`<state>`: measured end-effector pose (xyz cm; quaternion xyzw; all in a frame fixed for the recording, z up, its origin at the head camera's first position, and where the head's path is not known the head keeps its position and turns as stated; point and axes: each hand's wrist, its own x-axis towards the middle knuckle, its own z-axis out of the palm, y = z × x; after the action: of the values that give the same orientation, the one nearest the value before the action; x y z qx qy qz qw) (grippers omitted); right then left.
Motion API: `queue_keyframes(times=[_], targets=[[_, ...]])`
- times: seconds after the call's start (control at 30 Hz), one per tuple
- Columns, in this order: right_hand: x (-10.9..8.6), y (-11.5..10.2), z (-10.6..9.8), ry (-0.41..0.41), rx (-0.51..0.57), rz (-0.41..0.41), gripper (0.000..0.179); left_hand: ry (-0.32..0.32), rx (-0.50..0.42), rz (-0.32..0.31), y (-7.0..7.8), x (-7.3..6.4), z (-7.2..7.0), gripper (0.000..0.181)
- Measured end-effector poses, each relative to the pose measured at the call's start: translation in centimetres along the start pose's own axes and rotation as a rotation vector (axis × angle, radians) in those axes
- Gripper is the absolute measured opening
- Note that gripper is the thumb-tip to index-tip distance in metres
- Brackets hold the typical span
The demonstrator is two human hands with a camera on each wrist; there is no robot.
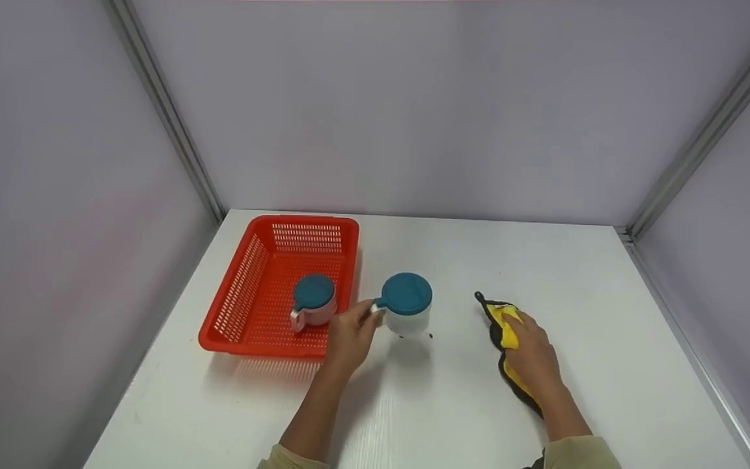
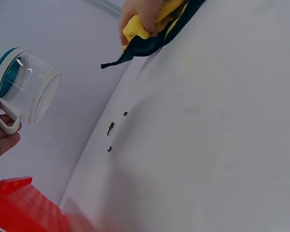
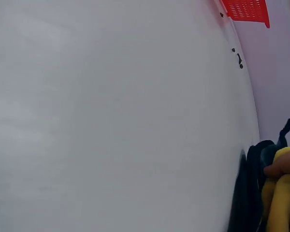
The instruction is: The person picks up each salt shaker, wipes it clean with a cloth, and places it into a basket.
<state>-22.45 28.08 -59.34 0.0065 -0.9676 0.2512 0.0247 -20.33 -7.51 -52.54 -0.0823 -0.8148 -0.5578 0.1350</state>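
My left hand [image 1: 350,335] pinches the white handle of a clear jar with a teal lid [image 1: 407,294]. In the left wrist view this glass jar [image 2: 35,89] hangs in the air above the table, tilted in that view. My right hand [image 1: 534,352] grips a bunched yellow cloth with a dark edge [image 1: 510,329], and part of the cloth trails toward the forearm. A loop sticks out at the cloth's far end. In the right wrist view only some fingers [image 3: 282,164] show on the cloth [image 3: 280,208].
A red plastic basket [image 1: 219,344] stands on the left of the white table [image 1: 466,404]. Inside it sits a second teal-lidded jar [image 1: 314,293] with a white handle. Several small dark bits [image 2: 110,128] lie on the table near the lifted jar. Pale walls enclose the table's back and sides.
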Motion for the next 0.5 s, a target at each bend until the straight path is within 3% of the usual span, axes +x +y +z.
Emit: queue_keyframes(times=[0.17,0.3,0.5], targets=[[0.0,0.6,0.7,-0.085,-0.014,0.005,0.069,0.095,-0.003,-0.064,0.1,0.7,-1.8,0.02],[0.0,0.6,0.7,-0.1,0.019,-0.006,0.071,0.184,0.028,-0.039,-0.3,1.3,-3.8,0.022],[0.0,0.8,0.9,-0.105,0.005,-0.039,0.07,0.264,0.074,-0.04,-1.5,1.3,-7.3,0.024]])
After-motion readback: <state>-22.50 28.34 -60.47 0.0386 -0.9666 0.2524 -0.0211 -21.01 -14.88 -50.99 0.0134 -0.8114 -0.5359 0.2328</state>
